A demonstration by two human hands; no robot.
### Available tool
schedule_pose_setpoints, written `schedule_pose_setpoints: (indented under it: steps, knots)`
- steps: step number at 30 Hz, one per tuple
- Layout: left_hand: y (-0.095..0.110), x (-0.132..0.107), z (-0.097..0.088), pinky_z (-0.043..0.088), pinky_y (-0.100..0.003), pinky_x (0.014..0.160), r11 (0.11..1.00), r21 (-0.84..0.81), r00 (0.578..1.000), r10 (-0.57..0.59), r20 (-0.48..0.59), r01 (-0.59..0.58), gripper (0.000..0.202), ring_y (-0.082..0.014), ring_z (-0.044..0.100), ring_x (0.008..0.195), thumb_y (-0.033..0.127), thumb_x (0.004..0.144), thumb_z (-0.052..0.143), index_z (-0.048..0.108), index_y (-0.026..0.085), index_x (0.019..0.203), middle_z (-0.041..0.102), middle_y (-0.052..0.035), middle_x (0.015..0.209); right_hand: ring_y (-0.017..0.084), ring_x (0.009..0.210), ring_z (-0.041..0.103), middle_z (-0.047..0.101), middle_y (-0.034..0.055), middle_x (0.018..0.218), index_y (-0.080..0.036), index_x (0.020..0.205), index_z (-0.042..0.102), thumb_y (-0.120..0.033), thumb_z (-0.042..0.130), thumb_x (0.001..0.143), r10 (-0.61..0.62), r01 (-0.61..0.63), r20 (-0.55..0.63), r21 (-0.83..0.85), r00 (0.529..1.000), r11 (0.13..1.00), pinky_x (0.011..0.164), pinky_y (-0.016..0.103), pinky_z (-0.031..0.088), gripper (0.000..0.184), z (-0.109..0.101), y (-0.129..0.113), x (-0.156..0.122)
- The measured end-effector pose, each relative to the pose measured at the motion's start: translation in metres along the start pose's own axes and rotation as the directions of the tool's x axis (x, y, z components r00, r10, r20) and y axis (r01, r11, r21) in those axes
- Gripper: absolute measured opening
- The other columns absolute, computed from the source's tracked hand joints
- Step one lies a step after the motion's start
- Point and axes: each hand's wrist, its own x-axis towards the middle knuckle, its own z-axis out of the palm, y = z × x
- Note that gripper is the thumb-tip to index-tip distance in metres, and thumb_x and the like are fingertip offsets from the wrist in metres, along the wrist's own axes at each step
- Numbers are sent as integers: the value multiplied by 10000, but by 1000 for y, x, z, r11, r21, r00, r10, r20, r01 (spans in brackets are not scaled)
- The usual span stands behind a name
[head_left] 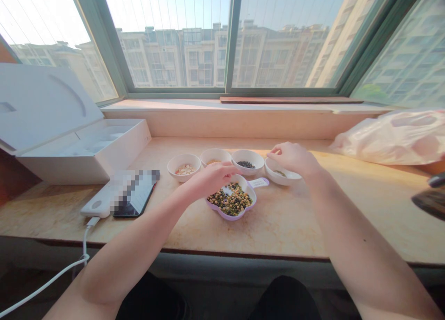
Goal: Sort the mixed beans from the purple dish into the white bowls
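Note:
My left hand (219, 175) hangs over the far side of a bowl with a lilac outside and a handle (255, 200). Its fingers are bent close together and point right; anything between them is too small to make out. Mixed yellow and dark green beans (232, 200) cover much of that bowl's floor. At the right end of a row of small bowls, my right hand (291, 154) is closed at the far rim of a round white bowl (285, 180). A few small greenish seeds (280, 173) show inside it, and the hand hides its far side.
Three more white bowls stand leftward: one with black beans (246, 164), one with yellowish grains (212, 162), one with pale flakes (185, 169). A phone (148, 190), a corded white power bank (99, 201) and an open white box (121, 148) lie left. A plastic bag (392, 137) sits right.

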Motion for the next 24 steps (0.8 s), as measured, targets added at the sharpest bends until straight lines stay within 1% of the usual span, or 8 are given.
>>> schedule_pose_setpoints:
  steps: [3, 6, 9, 12, 14, 18, 21, 24]
  knots:
    - [-14, 4, -3, 537, -330, 987, 992, 27, 978, -115, -175, 122, 330, -191, 701, 1052, 90, 974, 519, 758, 211, 1168, 743, -61, 1174, 274, 950, 723, 803, 101, 1011, -205, 983, 807, -370, 590, 942, -175, 192, -140, 119, 975, 974, 776, 343, 501, 275, 1, -18, -11]
    - [-28, 7, -4, 537, -329, 987, 971, 52, 940, -209, -270, 231, 339, -193, 706, 1039, 89, 976, 507, 760, 199, 1174, 742, -69, 1177, 215, 807, 706, 794, 51, 889, -213, 1008, 797, -367, 591, 963, -439, 445, -102, 348, 893, 825, 736, 319, 492, 261, 8, -44, -29]
    - [-40, 10, -3, 538, -317, 969, 953, 100, 925, -247, -288, 285, 347, -198, 708, 1026, 73, 961, 501, 769, 186, 1151, 748, -73, 1140, 201, 798, 704, 789, 39, 879, -204, 1024, 789, -344, 621, 952, -664, 573, -4, 510, 748, 642, 735, 311, 505, 230, 20, -70, -47]
    - [-47, 12, 0, 538, -303, 933, 943, 160, 934, -245, -262, 292, 339, -212, 710, 1022, 75, 944, 505, 774, 179, 1123, 757, -81, 1134, 221, 923, 709, 790, 53, 1030, -202, 1041, 776, -302, 665, 917, -836, 682, 82, 537, 543, 496, 875, 345, 520, 194, 33, -86, -60]
    - [-49, 14, 1, 537, -298, 909, 934, 192, 938, -252, -238, 300, 317, -221, 715, 1003, 85, 938, 505, 780, 172, 1070, 770, -84, 1092, 267, 1104, 679, 749, 80, 1218, -199, 1092, 762, -316, 725, 868, -877, 723, 94, 528, 472, 446, 1019, 398, 486, 255, 38, -90, -64]
    - [-46, 16, 0, 537, -296, 873, 905, 262, 936, -287, -206, 335, 317, -228, 721, 984, 100, 935, 506, 775, 171, 1088, 776, -88, 1093, 330, 1320, 560, 634, 81, 1437, -224, 1196, 735, -363, 816, 760, -880, 726, 119, 520, 460, 450, 1156, 455, 389, 465, 34, -85, -65]
    - [-40, 17, -1, 537, -303, 878, 882, 291, 924, -319, -210, 370, 322, -231, 719, 1014, 154, 967, 506, 763, 172, 1159, 751, -98, 1190, 314, 1199, 618, 674, 78, 1348, -228, 1206, 720, -388, 834, 719, -828, 654, 262, 514, 496, 554, 1003, 405, 483, 525, 22, -81, -65]
    - [-34, 16, -3, 538, -318, 866, 874, 297, 919, -333, -211, 385, 313, -233, 714, 994, 192, 991, 496, 771, 176, 1141, 743, -99, 1172, 283, 1003, 656, 721, 70, 1177, -236, 1155, 715, -397, 847, 684, -720, 601, 378, 397, 582, 694, 779, 351, 492, 515, 13, -82, -67]
